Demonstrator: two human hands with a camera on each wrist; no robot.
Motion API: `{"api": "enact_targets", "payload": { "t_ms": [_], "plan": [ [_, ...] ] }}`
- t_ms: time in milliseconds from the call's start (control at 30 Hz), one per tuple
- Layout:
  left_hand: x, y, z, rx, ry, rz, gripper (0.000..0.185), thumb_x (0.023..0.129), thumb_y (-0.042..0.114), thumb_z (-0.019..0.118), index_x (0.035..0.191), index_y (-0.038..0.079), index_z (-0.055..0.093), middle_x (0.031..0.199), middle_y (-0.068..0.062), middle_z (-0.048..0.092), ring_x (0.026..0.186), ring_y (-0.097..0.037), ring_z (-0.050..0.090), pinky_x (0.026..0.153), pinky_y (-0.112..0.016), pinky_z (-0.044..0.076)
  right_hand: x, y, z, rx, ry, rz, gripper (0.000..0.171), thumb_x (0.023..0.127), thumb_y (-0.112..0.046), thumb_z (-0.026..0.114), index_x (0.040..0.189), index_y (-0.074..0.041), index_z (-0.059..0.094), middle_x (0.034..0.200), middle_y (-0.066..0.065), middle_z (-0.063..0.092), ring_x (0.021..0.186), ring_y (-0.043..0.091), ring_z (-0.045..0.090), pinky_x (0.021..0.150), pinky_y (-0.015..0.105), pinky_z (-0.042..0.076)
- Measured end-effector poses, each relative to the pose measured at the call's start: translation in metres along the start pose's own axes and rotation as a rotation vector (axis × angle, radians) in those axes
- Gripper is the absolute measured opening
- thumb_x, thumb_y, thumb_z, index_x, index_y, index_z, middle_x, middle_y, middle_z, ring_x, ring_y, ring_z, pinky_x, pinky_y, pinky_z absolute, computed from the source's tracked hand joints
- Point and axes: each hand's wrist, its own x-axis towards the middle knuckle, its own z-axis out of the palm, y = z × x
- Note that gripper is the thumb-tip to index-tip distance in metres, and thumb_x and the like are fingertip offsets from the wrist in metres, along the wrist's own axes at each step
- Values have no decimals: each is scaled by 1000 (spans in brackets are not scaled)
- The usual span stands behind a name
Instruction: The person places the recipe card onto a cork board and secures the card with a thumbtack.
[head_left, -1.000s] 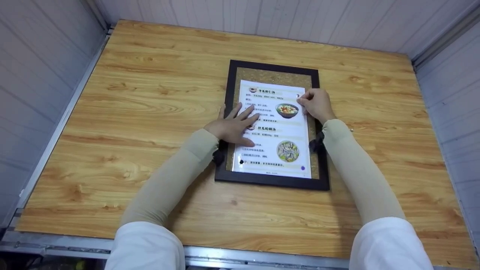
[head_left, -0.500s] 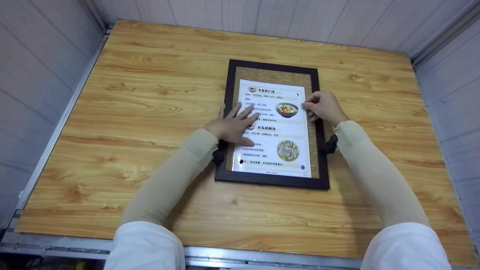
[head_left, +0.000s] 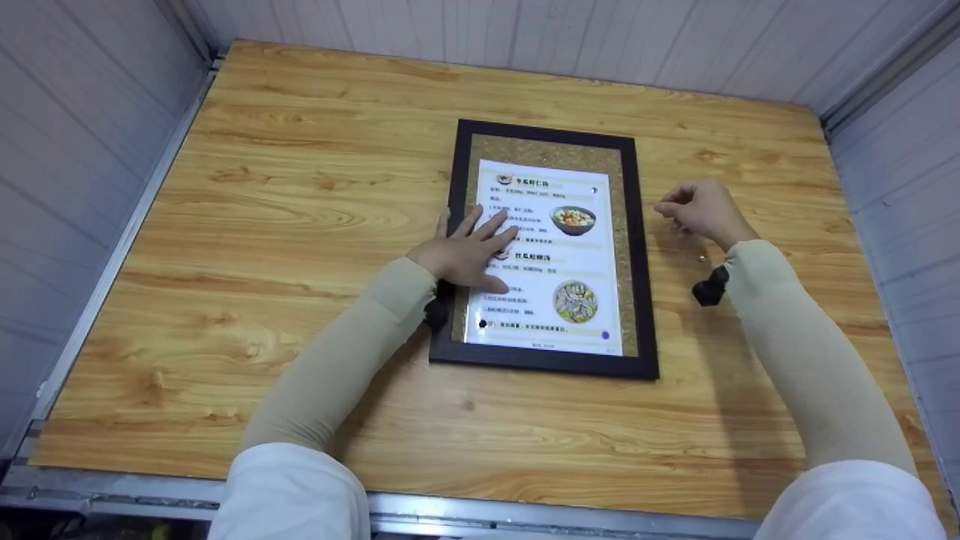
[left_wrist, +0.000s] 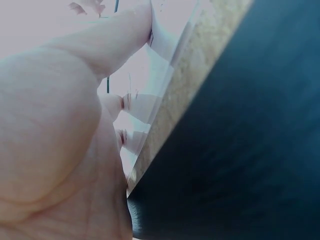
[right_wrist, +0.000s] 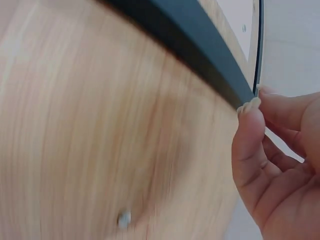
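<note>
A printed recipe sheet (head_left: 540,262) in a clear sleeve lies on a dark-framed cork board (head_left: 559,152). My left hand (head_left: 469,259) rests on the sheet's left side with fingers spread, hiding some of the print. In the left wrist view, the thumb (left_wrist: 117,37) lies over the sheet beside the cork edge. Right of the frame hovers my right hand (head_left: 705,210), its fingers loosely bent, thumb and forefinger slightly apart and nothing visible between them. A small shiny pushpin (head_left: 703,259) sits on the table below it; the right wrist view shows this pushpin (right_wrist: 124,218) blurred.
On the sheet are a silvery pin (head_left: 595,190) at upper right, a black pin (head_left: 482,324) at lower left and a purple pin (head_left: 605,335) at lower right. The wooden table (head_left: 300,172) is bounded by pale panel walls (head_left: 510,34).
My right hand has left the sheet's upper right corner and moved right, past the frame and over the table. The silvery pin stays on the sheet. My left hand keeps its place.
</note>
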Motion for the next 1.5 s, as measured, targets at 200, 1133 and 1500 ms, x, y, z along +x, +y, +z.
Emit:
{"api": "enact_targets", "payload": {
  "t_ms": [200, 1133, 1500],
  "plan": [
    [1, 0, 1, 0, -1, 2, 93, 76, 70, 47, 145, 33, -5, 149, 7, -19, 132, -25, -23, 97, -59, -17, -11, 16, -22, -65, -72, 50, 41, 87, -32, 59, 113, 0, 57, 105, 20, 57, 85, 30, 59, 68, 39, 53],
    [2, -1, 1, 2, 0, 2, 94, 76, 71, 46, 145, 33, -5, 149, 6, -18, 132, -25, -23, 95, -60, -18, -23, 36, -27, -270, -283, 141, 22, 84, -6, 51, 93, 8, 66, 69, 13, 63, 60, 22, 58, 53, 35, 49],
    [3, -1, 1, 8, -7, 7, 94, 76, 70, 46, 145, 31, -5, 149, 5, -18, 132, -26, -22, 97, -60, -16, -22, 30, -25, -248, -257, 114, 29, 87, -10, 46, 101, 9, 63, 78, 18, 62, 66, 23, 61, 61, 38, 53]
  ]
}}
